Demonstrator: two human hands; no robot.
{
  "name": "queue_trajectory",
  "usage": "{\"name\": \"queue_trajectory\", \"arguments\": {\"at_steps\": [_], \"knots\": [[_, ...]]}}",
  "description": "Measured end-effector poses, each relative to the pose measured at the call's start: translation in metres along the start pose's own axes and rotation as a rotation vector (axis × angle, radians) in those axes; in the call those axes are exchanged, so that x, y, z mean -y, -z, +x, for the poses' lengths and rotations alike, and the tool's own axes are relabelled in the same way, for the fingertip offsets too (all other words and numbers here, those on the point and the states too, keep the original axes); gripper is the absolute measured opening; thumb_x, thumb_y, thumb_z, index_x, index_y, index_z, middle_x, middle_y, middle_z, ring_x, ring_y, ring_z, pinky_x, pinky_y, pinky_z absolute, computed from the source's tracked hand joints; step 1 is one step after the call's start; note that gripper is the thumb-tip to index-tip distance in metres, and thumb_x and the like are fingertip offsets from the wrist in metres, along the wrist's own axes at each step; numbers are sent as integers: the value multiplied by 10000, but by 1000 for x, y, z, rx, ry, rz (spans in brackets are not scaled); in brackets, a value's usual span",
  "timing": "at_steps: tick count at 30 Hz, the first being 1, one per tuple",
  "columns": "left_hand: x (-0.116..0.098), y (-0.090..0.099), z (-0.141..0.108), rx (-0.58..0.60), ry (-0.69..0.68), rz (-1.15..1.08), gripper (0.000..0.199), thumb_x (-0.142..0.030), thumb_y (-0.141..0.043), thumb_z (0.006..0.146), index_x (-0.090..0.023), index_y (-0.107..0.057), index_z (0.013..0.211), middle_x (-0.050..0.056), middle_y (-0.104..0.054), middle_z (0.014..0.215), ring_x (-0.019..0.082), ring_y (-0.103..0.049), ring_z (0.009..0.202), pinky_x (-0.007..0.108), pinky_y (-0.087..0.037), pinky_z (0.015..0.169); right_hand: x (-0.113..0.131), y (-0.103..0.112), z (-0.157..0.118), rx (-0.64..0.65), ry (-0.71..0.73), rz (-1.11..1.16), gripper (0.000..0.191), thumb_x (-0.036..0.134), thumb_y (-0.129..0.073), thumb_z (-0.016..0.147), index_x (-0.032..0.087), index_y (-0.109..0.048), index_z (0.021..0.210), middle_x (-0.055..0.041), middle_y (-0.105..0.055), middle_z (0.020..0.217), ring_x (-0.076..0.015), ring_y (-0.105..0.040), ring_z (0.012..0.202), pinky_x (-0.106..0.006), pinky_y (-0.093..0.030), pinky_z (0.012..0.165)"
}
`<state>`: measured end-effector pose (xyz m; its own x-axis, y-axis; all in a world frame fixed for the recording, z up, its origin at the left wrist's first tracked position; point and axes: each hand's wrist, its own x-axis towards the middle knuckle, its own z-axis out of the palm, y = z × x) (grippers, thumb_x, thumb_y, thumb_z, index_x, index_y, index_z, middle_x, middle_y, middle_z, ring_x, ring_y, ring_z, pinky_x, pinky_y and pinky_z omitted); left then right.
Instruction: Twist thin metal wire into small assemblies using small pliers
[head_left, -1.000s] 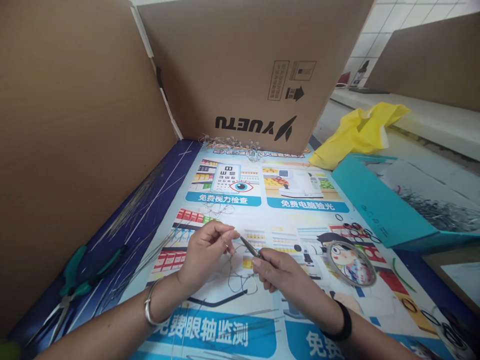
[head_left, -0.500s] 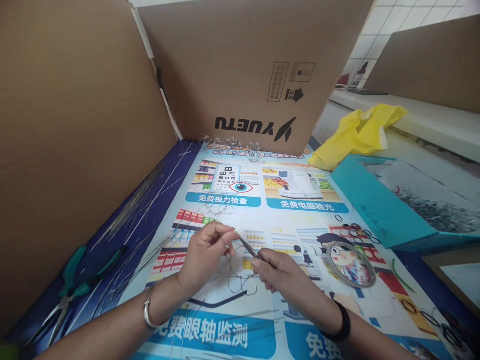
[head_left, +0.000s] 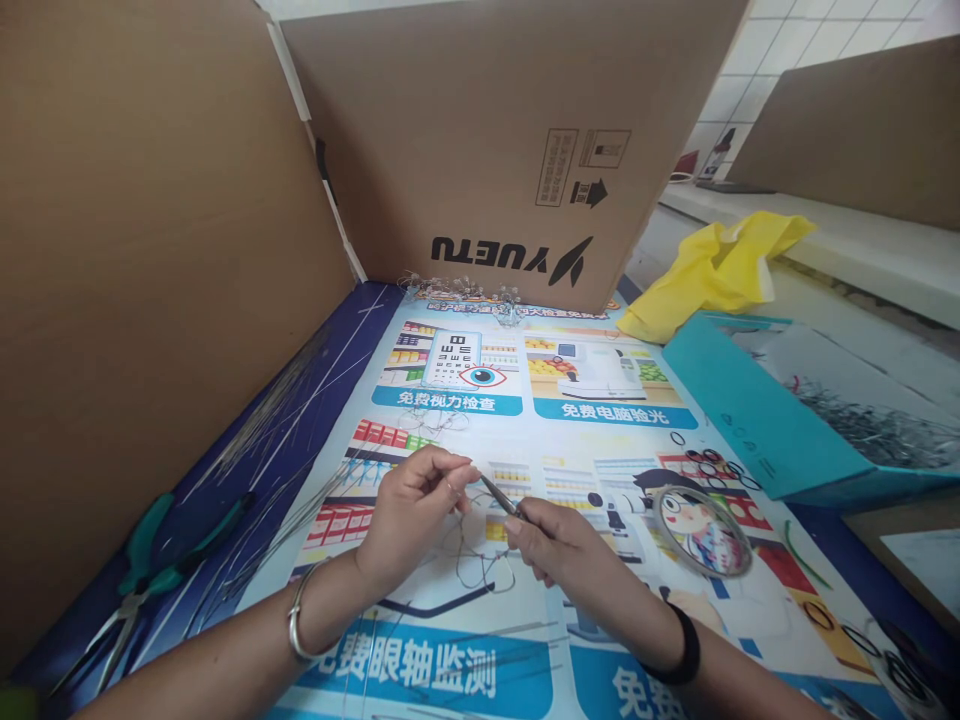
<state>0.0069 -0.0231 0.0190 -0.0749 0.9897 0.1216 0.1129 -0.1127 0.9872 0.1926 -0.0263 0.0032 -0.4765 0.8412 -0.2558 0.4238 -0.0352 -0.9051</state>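
Two tall cardboard walls border the workspace: the left panel [head_left: 165,220] and the back panel [head_left: 465,150], which bears an upside-down "YUETU". Between them spreads a printed poster [head_left: 480,440]; its flat surface runs from the hands to the back panel, crossed by a few fine wires. Blue tabletop [head_left: 330,355] shows along its left edge.

At right, an open turquoise box [head_left: 757,440] holds a tangled heap of short, silvery strands [head_left: 892,430]. Crumpled yellow material [head_left: 697,275] sits just behind it.

Near the middle, the right hand [head_left: 551,540] grasps a slender, dark metal tool [head_left: 496,493], its pointed tip at the left hand's fingertips. The left hand [head_left: 409,505] is pinched at thumb and finger; whether wire lies between them cannot be told. A thin, curving wire loop [head_left: 480,583] shows below and between both hands.

Teal-handled pliers [head_left: 129,602] lie splayed at left beside straight wires. Small black rings [head_left: 709,457] and a round, pale-rimmed hoop [head_left: 742,560] lie at right.
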Motion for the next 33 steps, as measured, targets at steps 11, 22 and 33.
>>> {"name": "queue_trajectory", "arguments": {"at_steps": [11,22,33], "knots": [[2,4,0,24,-111,92,33,-199,-602,785,-169,-605,770,-50,-583,562,64,-562,501,180,-460,537,3,-1,0,-73,78,-297,321,399,-390,885,196,-346,640,41,-415,601,-100,-383,570,-228,-254,516],[3,12,4,132,-212,255,42,-206,-585,801,-181,-603,774,-42,-592,581,77,-565,530,203,-451,561,4,3,-1,-92,131,-529,259,395,-403,877,190,-497,749,-29,-584,744,-147,-498,667,-244,-286,571],[-8,21,17,428,-72,37,247,-224,-572,803,-228,-622,1044,26,-666,755,127,-615,696,247,-510,649,8,13,-2,155,-76,167,399,552,-456,831,181,-454,684,64,-354,541,-63,-310,475,-207,-230,447]]}}
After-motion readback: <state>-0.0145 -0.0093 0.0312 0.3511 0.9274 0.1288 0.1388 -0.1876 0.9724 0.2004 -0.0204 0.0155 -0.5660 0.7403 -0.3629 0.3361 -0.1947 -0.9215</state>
